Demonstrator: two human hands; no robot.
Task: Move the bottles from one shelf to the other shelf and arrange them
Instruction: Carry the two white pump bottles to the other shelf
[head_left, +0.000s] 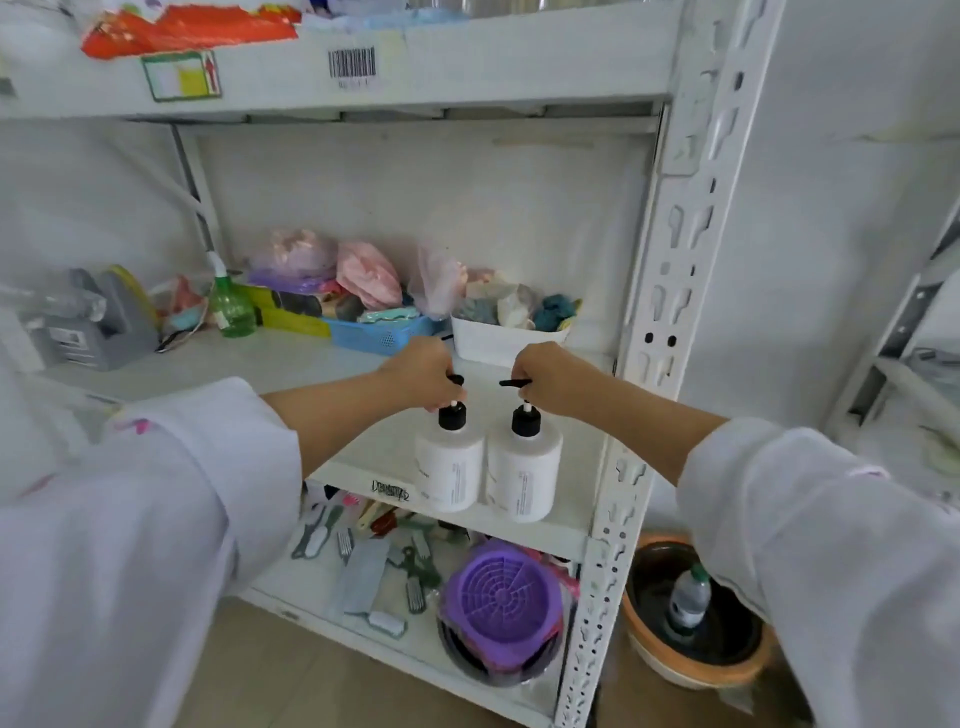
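Two white pump bottles with black pump heads stand side by side near the front edge of the middle shelf. My left hand grips the pump head of the left bottle. My right hand grips the pump head of the right bottle; its black spout sticks out to the left of my fingers. Both bottles are upright and almost touch each other.
At the shelf's back sit a white basket of cloths, a blue basket, plastic bags, a green spray bottle and a grey device. Below lie combs and a purple lid. A slotted post stands right; an orange basin holds a small bottle.
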